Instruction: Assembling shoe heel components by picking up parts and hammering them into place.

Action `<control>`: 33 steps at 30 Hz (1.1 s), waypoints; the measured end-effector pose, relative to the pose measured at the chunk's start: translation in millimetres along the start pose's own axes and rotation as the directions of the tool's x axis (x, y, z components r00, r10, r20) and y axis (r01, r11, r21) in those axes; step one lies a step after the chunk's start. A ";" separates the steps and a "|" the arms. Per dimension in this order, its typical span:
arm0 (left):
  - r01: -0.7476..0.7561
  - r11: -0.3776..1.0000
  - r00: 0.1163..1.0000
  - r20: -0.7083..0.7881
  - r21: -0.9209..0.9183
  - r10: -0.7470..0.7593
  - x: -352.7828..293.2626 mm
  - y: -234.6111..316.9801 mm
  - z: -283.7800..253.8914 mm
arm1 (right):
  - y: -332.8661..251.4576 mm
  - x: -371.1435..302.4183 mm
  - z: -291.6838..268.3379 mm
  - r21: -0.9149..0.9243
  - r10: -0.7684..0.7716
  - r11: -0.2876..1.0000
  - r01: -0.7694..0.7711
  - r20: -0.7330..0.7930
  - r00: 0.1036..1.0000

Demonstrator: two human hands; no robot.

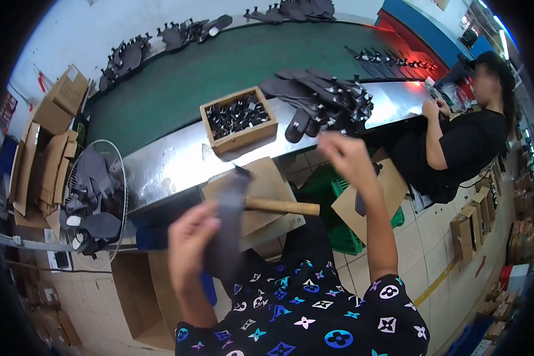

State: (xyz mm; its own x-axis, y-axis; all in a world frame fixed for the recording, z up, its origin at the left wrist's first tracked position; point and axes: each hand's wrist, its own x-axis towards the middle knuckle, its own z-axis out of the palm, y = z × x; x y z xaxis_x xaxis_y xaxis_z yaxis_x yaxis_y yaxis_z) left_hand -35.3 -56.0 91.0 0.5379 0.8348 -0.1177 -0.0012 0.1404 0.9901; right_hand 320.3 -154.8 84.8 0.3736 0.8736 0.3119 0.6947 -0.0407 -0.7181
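Observation:
My left hand [191, 240] is closed on a dark grey shoe sole [225, 228], which is blurred by motion and hangs upright over the worktop. Behind it a hammer [285, 206] lies on a brown work board [273, 178]; the sole hides its head. My right hand [347, 155] is raised at the near edge of a heap of dark shoe soles [308, 95]. Its fingers are curled together and somewhat smeared, so what they hold, if anything, does not show. Left of the heap stands a wooden box [243, 137] full of small black parts with shiny bits.
A green conveyor belt [219, 71] carries more soles along its far edge. A wire basket [124, 196] of soles stands left, near cardboard boxes [56, 107]. Below my right arm are a cardboard sheet [362, 216] and green crate [344, 240]. A co-worker [457, 136] sits right.

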 end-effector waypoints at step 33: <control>0.028 0.256 0.884 -0.143 0.966 0.445 60.5 -79.8 58.8 | 40.5 -171.0 93.7 0.076 0.268 0.961 -0.266 -0.019 0.963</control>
State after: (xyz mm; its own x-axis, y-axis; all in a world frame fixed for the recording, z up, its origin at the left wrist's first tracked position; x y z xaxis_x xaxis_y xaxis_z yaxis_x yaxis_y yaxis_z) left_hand 46.9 -47.9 9.4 0.3542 0.8767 0.3254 0.8291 -0.4553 0.3243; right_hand 226.9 -260.4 -55.8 0.5576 0.8214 0.1202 0.5219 -0.2343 -0.8202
